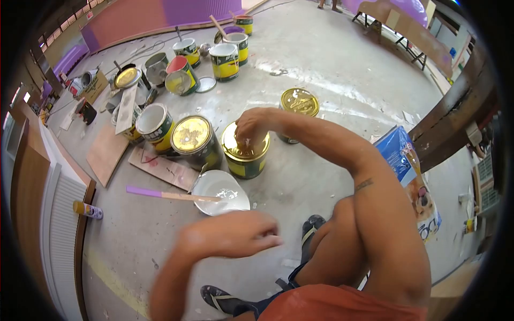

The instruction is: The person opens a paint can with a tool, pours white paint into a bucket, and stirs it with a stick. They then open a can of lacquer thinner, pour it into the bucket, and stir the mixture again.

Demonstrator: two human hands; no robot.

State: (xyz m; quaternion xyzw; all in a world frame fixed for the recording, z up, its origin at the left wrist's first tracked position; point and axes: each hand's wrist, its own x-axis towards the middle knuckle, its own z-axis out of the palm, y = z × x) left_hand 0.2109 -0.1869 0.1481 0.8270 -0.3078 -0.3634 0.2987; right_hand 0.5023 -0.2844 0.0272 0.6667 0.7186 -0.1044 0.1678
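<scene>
My right hand (251, 128) reaches down to a paint can (247, 167) with a shiny gold lid. Its fingers are bunched against the lid; what they pinch, if anything, is hidden. Slightly blurred, my left hand (235, 234) hovers in front of a white paint basin (235, 193), fingers curled in and nothing visible in them. White wet paint lies in the basin, and a purple-ended wooden stick (166, 194) rests across its rim. Beside the can stand a second gold-lidded can (191, 135) on the left and a third gold-lidded can (300, 101) behind, to the right.
Several open, paint-smeared cans (225, 61) stand farther back on the concrete floor. Boards (163, 168) lie to the left, near a spray can (88, 209). A blue printed bag (407, 171) leans by a rusty metal beam (455, 107) on the right.
</scene>
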